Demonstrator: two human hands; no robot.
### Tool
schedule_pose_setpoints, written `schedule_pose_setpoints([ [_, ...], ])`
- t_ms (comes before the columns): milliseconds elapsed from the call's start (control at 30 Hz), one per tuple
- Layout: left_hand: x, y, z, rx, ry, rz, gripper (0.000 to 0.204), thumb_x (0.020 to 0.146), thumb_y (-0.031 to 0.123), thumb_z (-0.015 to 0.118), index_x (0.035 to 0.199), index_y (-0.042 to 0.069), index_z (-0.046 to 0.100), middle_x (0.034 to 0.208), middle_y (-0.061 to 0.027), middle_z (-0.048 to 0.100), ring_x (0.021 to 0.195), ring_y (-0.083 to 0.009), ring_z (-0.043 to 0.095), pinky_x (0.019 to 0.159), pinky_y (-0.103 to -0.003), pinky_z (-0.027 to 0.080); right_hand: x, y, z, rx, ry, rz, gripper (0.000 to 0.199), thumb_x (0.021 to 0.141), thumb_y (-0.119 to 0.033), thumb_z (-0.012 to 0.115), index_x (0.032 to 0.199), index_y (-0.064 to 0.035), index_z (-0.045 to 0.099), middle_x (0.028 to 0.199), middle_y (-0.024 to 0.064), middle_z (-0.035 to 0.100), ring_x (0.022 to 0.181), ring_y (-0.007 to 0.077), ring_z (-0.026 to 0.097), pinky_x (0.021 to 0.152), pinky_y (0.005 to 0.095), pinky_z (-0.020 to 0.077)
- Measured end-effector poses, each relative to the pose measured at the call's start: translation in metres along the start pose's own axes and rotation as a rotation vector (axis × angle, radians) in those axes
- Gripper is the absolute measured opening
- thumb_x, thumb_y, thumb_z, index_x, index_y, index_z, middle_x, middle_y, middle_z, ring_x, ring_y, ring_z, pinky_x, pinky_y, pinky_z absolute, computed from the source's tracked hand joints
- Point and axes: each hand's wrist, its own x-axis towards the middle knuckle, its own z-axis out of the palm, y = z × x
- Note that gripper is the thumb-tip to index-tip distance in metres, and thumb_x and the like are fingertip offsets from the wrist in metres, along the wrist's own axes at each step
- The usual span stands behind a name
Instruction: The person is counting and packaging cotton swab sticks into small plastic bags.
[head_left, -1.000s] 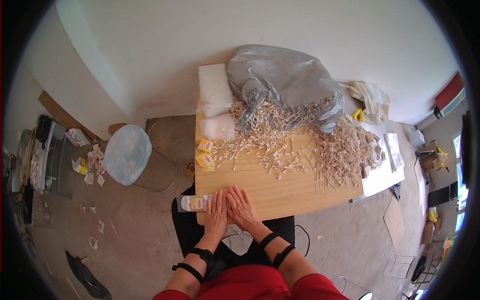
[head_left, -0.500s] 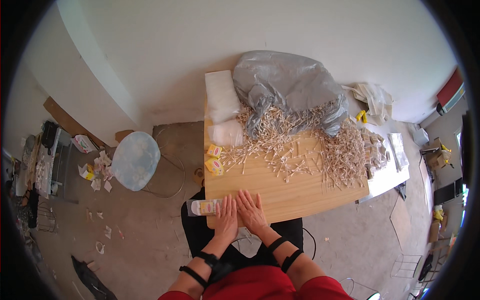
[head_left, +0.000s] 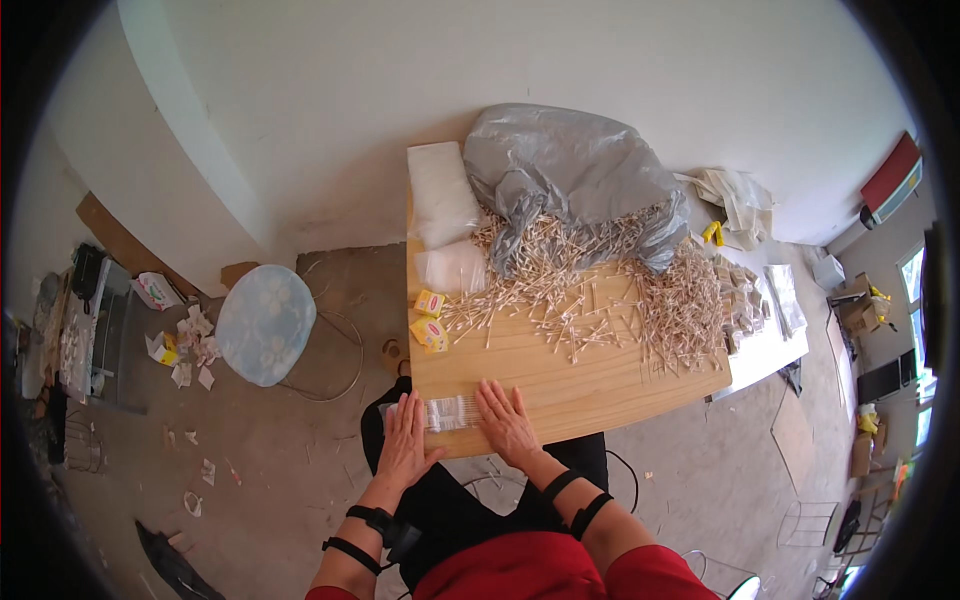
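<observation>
Flanking the near-left pack, left hand and right hand lie flat, unclenched; light, even pressure should suit!

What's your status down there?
Left hand, right hand both open, at opposite ends of swab packet. Packet lying on table. Loose swabs heaped beyond, apart from hands.

At centre, the tabletop is grained in tan; above, the plastic bag is coloured grey. Left of centre, yellow boxes are marked red. Lower centre, the packet is striped whitish. At left, the pale-blue seat is patterned whitish.
</observation>
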Motion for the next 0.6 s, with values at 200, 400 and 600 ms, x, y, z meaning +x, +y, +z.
schedule_pose_setpoints([
  [200, -0.002, -0.01, 0.01, -0.122, 0.05, 0.058, 0.108, 0.08, 0.032, 0.076, 0.15, -0.006, 0.003, 0.158, -0.0256, 0.008, 0.147, -0.0421, 0.01, 0.121, -0.049, 0.013, 0.005, -0.011, 0.006, -0.017, -0.009, -0.032, 0.06, 0.096, -0.024, 0.05, 0.149, -0.004, 0.031, 0.16, 0.0119, 0.024, 0.149, 0.0273, 0.018, 0.12, 0.0507, 0.0084],
  [400, -0.002, -0.013, 0.01, -0.193, 0.076, 0.111, 0.108, 0.081, 0.029, 0.075, 0.151, -0.004, 0.0, 0.158, -0.027, 0.007, 0.147, -0.0444, 0.01, 0.12, -0.049, 0.015, 0.013, -0.03, 0.012, 0.035, 0.008, -0.063, 0.058, 0.097, -0.022, 0.049, 0.148, -0.0026, 0.032, 0.159, 0.0126, 0.025, 0.149, 0.0276, 0.018, 0.12, 0.0496, 0.0099],
  [600, -0.002, -0.015, 0.011, -0.169, 0.075, 0.111, 0.112, 0.078, 0.041, 0.077, 0.15, -0.007, 0.005, 0.158, -0.0265, 0.008, 0.148, -0.0419, 0.009, 0.121, -0.048, 0.014, 0.021, -0.04, 0.018, 0.049, 0.011, -0.086, 0.057, 0.096, -0.02, 0.049, 0.147, -0.0016, 0.034, 0.159, 0.0135, 0.025, 0.149, 0.0284, 0.019, 0.12, 0.0494, 0.0112],
])
